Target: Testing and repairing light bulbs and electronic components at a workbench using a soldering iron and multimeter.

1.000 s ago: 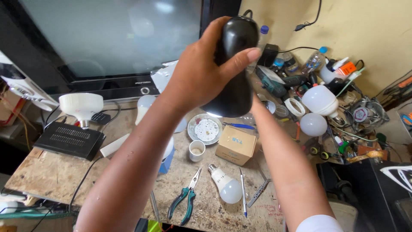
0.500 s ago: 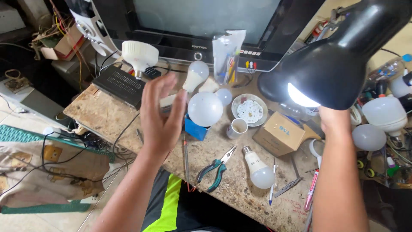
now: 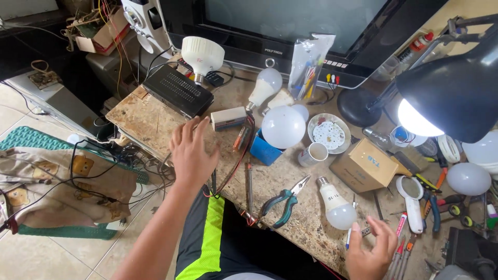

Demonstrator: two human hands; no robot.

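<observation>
Meanwhile, both hands hovered empty over a crowded repair surface.

Nearest, the right hand point(image 3: 369, 250) lay open with fingers spread at the front edge of the surface point(image 3: 155, 120), grasping nothing, just beside a loose white bulb point(image 3: 336, 206) lying on its side where it could be reached. The left hand point(image 3: 191, 151) was likewise released, splayed above the worn left part, near the green-handled pliers point(image 3: 281, 200) and a soldering iron point(image 3: 249, 181). Farther back, a lit black desk lamp point(image 3: 450, 98) was angled down, seemingly to light the work area.
</observation>
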